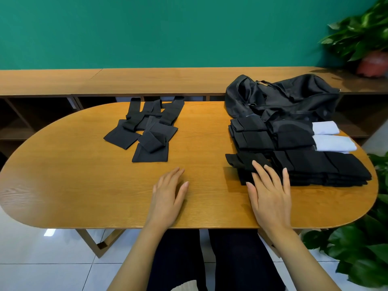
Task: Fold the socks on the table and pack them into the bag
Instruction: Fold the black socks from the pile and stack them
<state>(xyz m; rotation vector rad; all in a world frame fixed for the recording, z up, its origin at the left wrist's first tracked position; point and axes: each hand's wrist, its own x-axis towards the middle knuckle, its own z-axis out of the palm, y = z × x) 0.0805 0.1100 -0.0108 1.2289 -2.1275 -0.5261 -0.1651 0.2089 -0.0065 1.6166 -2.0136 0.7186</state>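
Several loose black socks (147,131) lie spread out at the middle left of the oval wooden table (84,185). A stack of folded black socks (304,164) sits at the right, with two white folded pieces (331,141) behind it. A black bag (283,97) lies crumpled at the table's far right edge. My right hand (270,192) lies flat with straight fingers touching the near left end of the folded stack. Flat on bare wood rests my left hand (168,194), holding nothing.
A long wooden shelf unit (126,80) runs behind the table against a green wall. Potted plants stand at the far right (365,38) and near right (361,248). White floor tiles show below the table.
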